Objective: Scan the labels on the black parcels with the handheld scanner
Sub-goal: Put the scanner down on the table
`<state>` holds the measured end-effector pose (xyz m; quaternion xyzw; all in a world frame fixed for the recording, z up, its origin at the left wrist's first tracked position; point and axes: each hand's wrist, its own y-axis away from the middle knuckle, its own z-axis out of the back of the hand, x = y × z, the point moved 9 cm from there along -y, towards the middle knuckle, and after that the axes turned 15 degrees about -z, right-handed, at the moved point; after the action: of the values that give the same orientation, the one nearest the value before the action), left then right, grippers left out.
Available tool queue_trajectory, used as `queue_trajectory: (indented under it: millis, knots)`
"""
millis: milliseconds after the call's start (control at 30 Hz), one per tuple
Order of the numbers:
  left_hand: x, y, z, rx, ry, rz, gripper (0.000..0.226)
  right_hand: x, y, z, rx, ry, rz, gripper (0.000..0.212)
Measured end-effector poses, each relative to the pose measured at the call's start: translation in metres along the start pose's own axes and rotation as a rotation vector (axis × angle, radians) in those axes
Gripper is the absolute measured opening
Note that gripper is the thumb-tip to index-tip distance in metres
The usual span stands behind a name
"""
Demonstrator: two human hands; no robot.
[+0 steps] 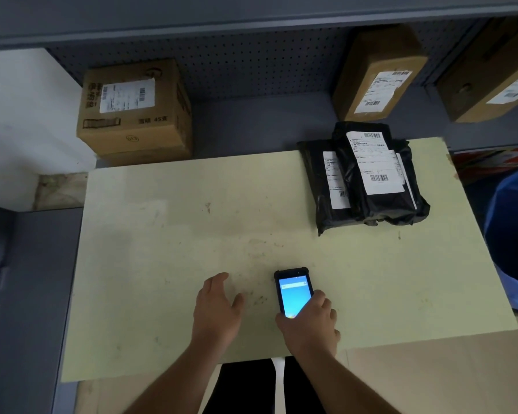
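A stack of black parcels (386,204) lies at the table's far right, white barcode labels facing up. The top parcel's label (374,162) is fully visible; a lower parcel's label (335,180) is partly covered. The handheld scanner (292,291), black with a lit blue screen, is near the front edge of the table, with my right hand (308,321) gripping its lower end. My left hand (217,306) hovers flat and empty over the table, just left of the scanner, fingers apart.
The pale yellow-green table (162,249) carries everything. Behind it, a grey shelf holds a cardboard box (135,115) at the left and two brown boxes (377,76) (491,82) at the right. A blue bin (512,240) stands off the table's right edge.
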<state>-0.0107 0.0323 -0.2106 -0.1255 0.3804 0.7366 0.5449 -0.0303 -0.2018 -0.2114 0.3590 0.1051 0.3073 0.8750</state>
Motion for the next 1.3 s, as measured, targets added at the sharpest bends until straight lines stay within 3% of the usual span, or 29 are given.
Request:
queue_trajectory:
  millis: [800, 1133, 1300]
  knots:
    - [0.01, -0.002, 0.003, -0.021, -0.031, -0.03, 0.054, 0.013, -0.007, 0.012, -0.063, 0.076, 0.066, 0.094]
    - [-0.018, -0.006, 0.012, -0.02, -0.091, -0.075, 0.055, 0.039, -0.001, 0.046, -0.05, 0.004, 0.199, 0.083]
    - [-0.048, -0.01, 0.024, -0.042, -0.078, -0.177, 0.055, 0.056, 0.011, 0.067, 0.0, -0.098, 0.308, 0.076]
